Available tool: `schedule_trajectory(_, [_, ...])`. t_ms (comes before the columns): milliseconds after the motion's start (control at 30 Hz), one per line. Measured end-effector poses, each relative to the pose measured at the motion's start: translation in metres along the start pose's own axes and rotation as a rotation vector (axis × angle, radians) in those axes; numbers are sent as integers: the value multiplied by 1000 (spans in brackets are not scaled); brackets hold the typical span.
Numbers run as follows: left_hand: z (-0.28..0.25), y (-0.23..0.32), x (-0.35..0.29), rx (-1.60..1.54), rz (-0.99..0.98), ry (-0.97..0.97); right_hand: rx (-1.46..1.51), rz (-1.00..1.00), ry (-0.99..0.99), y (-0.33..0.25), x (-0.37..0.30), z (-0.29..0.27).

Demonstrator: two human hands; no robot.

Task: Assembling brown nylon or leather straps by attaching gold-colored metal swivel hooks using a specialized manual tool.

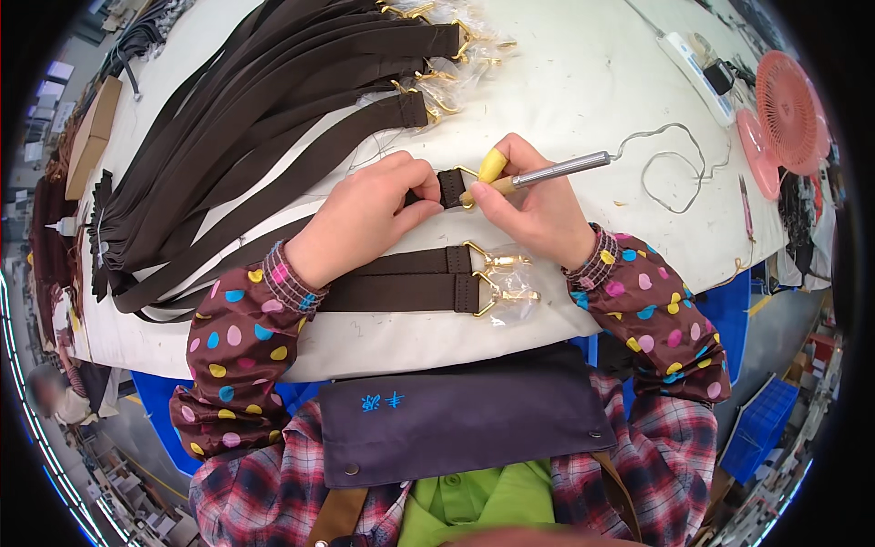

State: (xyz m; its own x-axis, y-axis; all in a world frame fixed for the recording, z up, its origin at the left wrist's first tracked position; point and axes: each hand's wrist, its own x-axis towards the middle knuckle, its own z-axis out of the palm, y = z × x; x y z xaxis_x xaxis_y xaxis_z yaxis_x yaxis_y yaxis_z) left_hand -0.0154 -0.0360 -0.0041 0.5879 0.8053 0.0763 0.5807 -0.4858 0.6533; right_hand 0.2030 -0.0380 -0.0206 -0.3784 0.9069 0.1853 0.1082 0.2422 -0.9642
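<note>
My left hand [378, 205] pinches a dark brown webbing strap [451, 187] close to its stitched end, where a gold metal ring is looped through. In my right hand [538, 201] is a corded, pen-shaped tool [565, 168] with a silver handle and a tan front part, like a soldering iron. Its front end is at the strap's ring end; my fingers partly hide the tip, so I cannot tell if it touches. A yellow finger cot [492, 166] covers a fingertip of my right hand. Nearer me lie two strap ends [401, 294] with gold clasps [503, 296] in clear plastic.
A large bundle of brown straps [255, 87] with plastic-wrapped gold hardware covers the table's [583, 82] far left. At the right are a pink fan [788, 109], a white power strip [697, 77], the tool's looping cord [679, 155] and a thin pointed tool [746, 208].
</note>
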Motion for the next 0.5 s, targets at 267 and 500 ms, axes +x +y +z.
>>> schedule_trajectory(267, [-5, 2, 5, -262, -163, -63, -77, 0, 4, 6, 0, 1])
schedule_trajectory(500, [-4, 3, 4, -262, -145, -44, -81, -9, 10, 6, -1, 2])
